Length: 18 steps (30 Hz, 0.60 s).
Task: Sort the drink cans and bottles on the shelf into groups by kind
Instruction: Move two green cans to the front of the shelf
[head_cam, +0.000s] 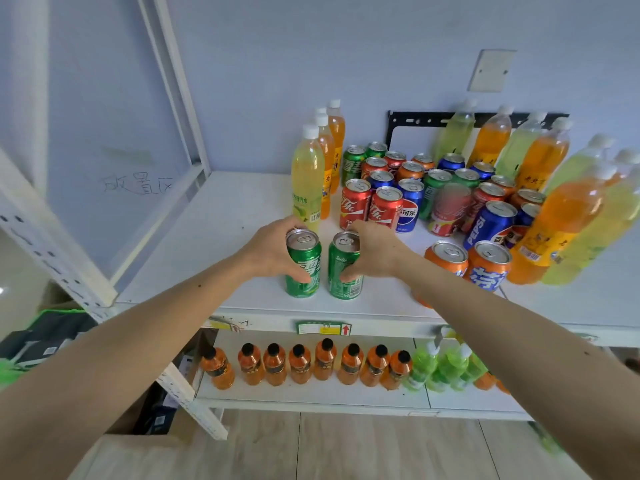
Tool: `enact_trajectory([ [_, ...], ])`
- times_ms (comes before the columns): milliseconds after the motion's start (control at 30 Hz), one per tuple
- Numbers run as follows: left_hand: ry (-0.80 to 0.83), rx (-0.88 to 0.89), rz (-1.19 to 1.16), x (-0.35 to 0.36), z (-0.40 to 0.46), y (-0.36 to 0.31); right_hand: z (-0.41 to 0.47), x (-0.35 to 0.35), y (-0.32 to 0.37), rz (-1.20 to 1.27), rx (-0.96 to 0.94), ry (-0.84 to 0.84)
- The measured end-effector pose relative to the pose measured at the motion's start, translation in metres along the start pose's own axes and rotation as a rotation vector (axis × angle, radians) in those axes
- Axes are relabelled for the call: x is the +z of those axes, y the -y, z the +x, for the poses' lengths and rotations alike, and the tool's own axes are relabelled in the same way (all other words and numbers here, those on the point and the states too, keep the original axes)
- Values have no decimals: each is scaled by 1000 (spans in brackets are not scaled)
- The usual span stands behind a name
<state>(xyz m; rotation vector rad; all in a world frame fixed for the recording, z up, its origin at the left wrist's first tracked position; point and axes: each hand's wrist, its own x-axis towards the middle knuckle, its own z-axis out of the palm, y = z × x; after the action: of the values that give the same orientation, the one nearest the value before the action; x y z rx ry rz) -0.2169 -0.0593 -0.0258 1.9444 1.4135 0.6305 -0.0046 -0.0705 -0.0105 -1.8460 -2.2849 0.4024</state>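
Two hands — left (273, 251), right (375, 252) — each gripping a green can (303, 268).

A single wide-angle camera worn on the person's head looks forward and down from close range onto the white metal shelf board (242, 202), both bare forearms reaching in from the bottom corners. The view faces the pale blue wall (346, 64) behind, with a lower white shelf tier (311, 393) and wood-patterned floor (381, 448) beneath.
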Motion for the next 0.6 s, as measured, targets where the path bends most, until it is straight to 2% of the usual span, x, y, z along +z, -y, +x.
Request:
enact_trajectory([
  [200,76,33,-13,2,0,2,-8,3,7,17,27,-22],
  [600,183,87,182,-3,2,-5,-12,2,8,21,55,56],
])
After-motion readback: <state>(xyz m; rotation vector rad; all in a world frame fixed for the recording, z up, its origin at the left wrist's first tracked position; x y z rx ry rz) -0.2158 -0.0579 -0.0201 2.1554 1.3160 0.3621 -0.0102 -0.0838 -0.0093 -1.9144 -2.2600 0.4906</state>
